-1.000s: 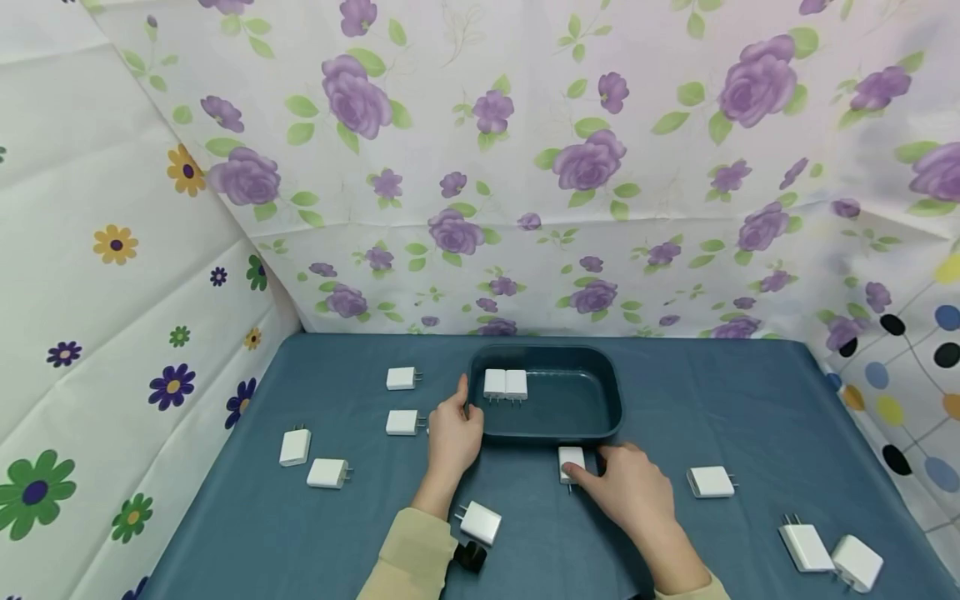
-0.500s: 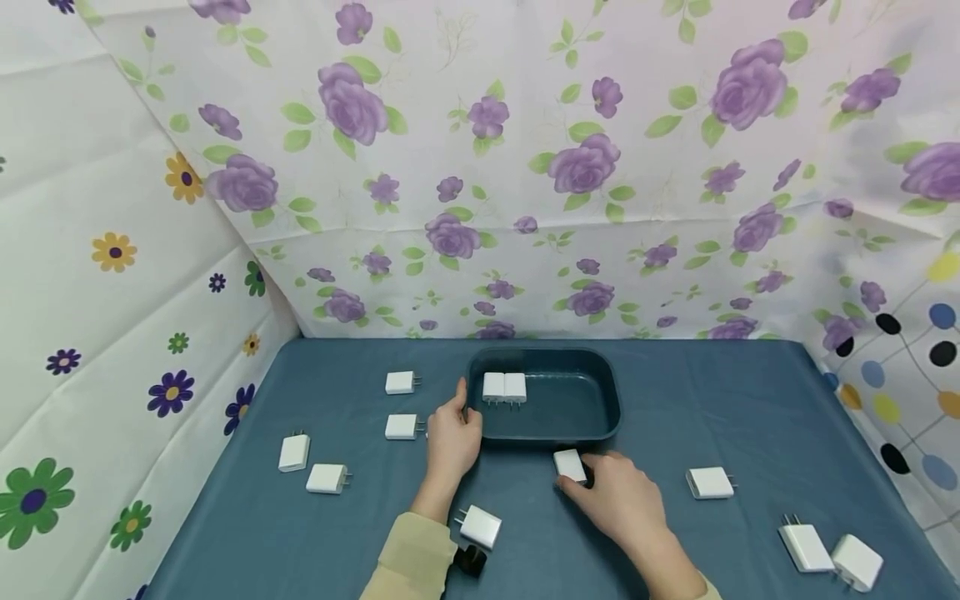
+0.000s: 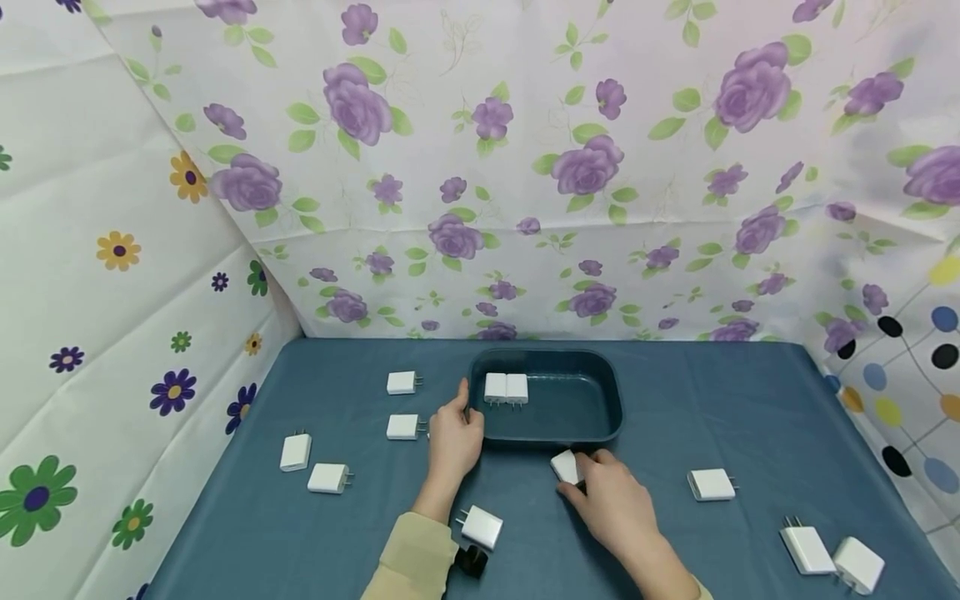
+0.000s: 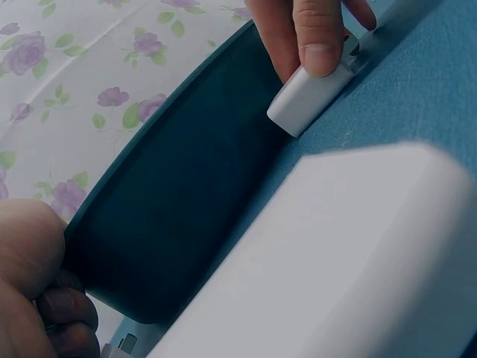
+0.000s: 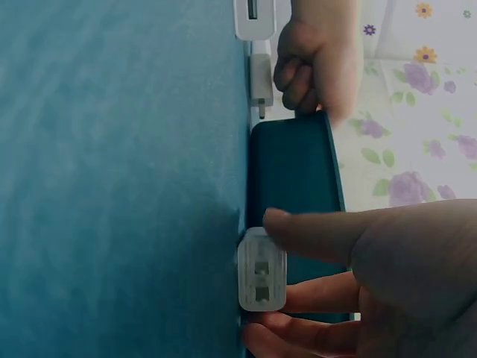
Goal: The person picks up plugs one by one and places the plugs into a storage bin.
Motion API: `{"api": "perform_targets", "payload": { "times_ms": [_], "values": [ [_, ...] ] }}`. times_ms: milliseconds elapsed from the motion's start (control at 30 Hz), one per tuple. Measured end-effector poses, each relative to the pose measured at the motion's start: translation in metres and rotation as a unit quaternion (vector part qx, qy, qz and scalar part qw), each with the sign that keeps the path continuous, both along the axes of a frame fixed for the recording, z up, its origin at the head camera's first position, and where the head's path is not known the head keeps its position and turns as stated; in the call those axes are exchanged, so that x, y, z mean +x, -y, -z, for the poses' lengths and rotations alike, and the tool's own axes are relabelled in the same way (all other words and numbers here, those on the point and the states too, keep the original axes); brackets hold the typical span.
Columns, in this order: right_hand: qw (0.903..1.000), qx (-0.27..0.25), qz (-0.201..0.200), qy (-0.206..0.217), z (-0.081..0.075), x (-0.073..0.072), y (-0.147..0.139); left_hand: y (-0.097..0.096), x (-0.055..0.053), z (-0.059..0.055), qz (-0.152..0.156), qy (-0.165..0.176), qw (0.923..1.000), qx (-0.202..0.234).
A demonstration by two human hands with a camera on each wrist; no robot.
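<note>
My left hand grips the left end of a dark teal tray, with several fingers curled against its outside in the right wrist view. Two white plug chargers sit side by side in the tray's left part. My right hand pinches another white charger just in front of the tray's near wall. That charger lies turned at an angle, and its prong end faces the right wrist camera. Fingers partly cover it in the head view. A loose charger lies beside my left forearm.
Chargers lie left of the tray, including a back one, one near my left hand, and two farther out on the blue cloth. Others lie at right: one alone and a close pair. Flowered sheets hang behind.
My right hand has shifted slightly left and turned the charger from straight to slanted at the tray's front. My left hand stays at the tray's left end.
</note>
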State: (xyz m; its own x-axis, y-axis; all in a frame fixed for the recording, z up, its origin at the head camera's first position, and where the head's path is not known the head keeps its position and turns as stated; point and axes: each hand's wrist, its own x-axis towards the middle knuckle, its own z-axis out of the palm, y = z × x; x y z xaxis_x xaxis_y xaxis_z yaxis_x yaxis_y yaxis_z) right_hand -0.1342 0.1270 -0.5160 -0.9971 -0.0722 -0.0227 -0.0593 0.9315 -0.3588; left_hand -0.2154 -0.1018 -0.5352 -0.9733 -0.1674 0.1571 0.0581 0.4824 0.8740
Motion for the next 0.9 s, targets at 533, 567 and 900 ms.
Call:
{"api": "perform_targets", "payload": {
  "times_ms": [533, 567, 900],
  "values": [
    [0.9997, 0.004, -0.014, 0.020, -0.0069, 0.0026, 0.0017, -0.0006, 0.0004, 0.0009, -0.006, 0.002, 1.0000, 0.000],
    [0.9996, 0.004, -0.015, 0.024, -0.0074, 0.0024, 0.0015, -0.0006, 0.0003, 0.0008, -0.007, 0.002, 1.0000, -0.001],
    [0.9988, -0.001, -0.016, 0.046, -0.0049, -0.0003, -0.0010, -0.0009, -0.0001, 0.0001, -0.008, 0.001, 1.0000, -0.003]
  ]
}}
